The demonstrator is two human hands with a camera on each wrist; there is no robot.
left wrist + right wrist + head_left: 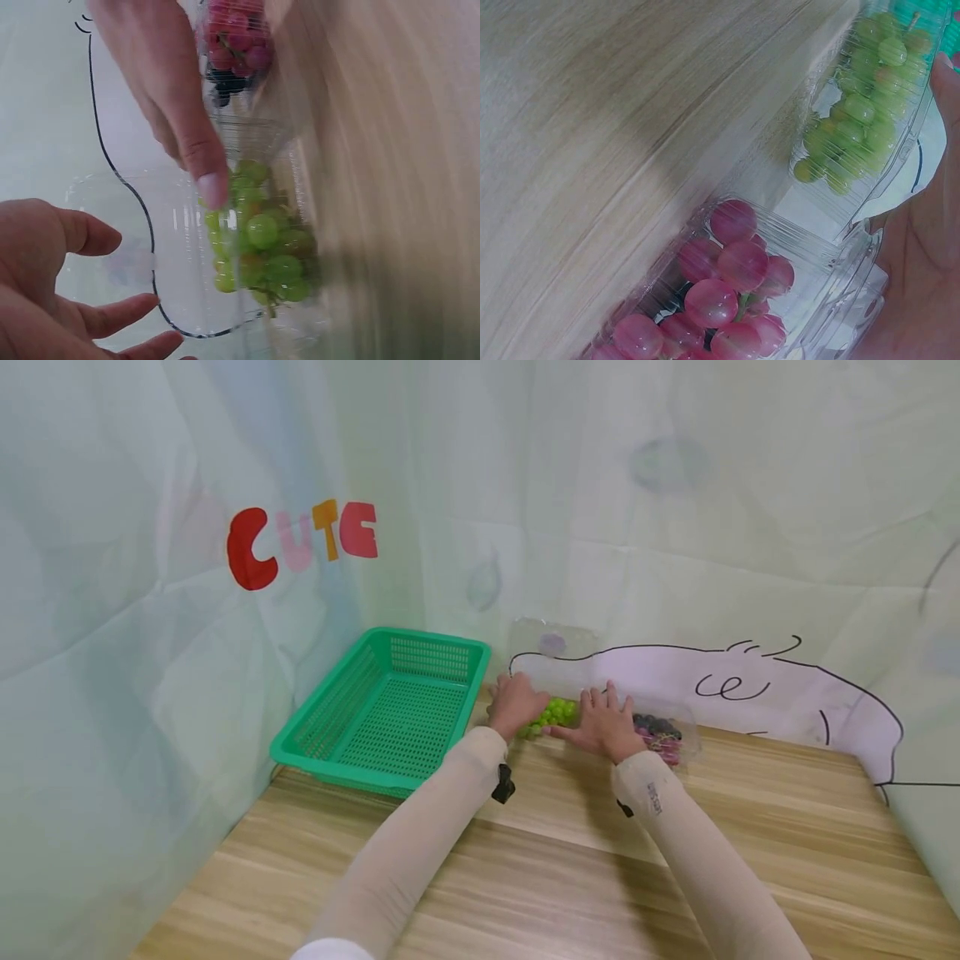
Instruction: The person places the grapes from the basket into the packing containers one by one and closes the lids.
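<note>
Green grapes lie in a clear plastic box near the back of the table, its clear lid raised behind them. My left hand is at the box's left side. In the left wrist view, its fingers are spread and loosely bent beside the transparent lid, with nothing gripped. My right hand reaches over the right end of the green grapes with fingers spread, and its thumb points down at the box edge. Right of it, a second clear box holds red grapes and dark grapes.
A green plastic basket with mesh sides stands left of the hands and has nothing in it. The wooden table meets a pale curtain at the back and left. Coloured letters decorate the curtain.
</note>
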